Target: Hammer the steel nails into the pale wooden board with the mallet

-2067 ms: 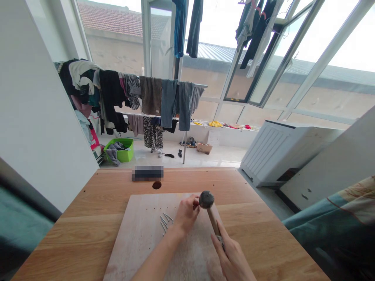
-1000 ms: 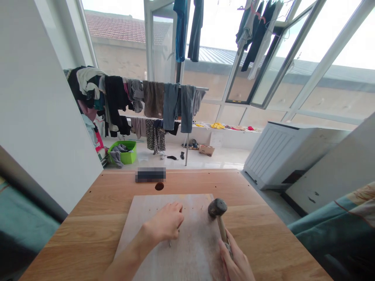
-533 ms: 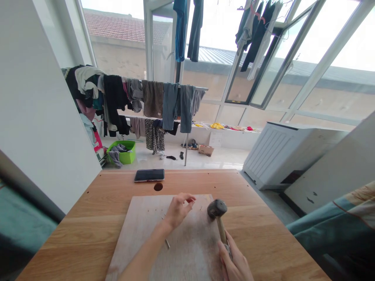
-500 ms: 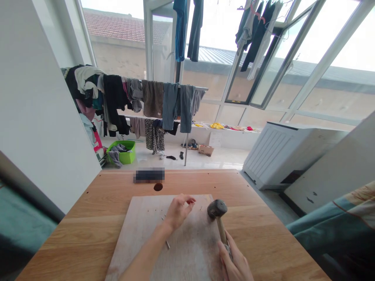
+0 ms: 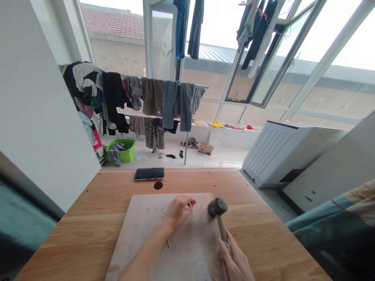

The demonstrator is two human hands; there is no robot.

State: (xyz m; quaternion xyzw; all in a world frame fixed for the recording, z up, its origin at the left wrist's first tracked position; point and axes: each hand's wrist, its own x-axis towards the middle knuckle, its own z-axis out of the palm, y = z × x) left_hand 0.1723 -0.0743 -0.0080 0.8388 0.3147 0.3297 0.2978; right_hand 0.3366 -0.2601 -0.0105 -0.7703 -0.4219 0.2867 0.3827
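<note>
A wooden board (image 5: 187, 253) lies flat before me. My left hand (image 5: 179, 210) is over its upper middle, thumb and fingertips drawn together; whatever they pinch is too small to make out. My right hand (image 5: 236, 260) grips the wooden handle of a hammer (image 5: 217, 207), its dark, blunt head raised at the board's right edge. Just right of my left fingertips, a thin nail (image 5: 200, 207) shows at the board. A longer metal nail (image 5: 168, 243) lies by my left forearm, and several small dark spots run in a row to the left.
The board rests on a wooden table (image 5: 258, 234). At the table's far edge lies a phone (image 5: 149, 174), near a round hole (image 5: 158, 185). Beyond are a laundry rack (image 5: 171, 103), a green basket (image 5: 127, 155) and a white appliance (image 5: 269, 154) on the right.
Both hands and the hammer stay almost where they were. The view has shifted very slightly.
</note>
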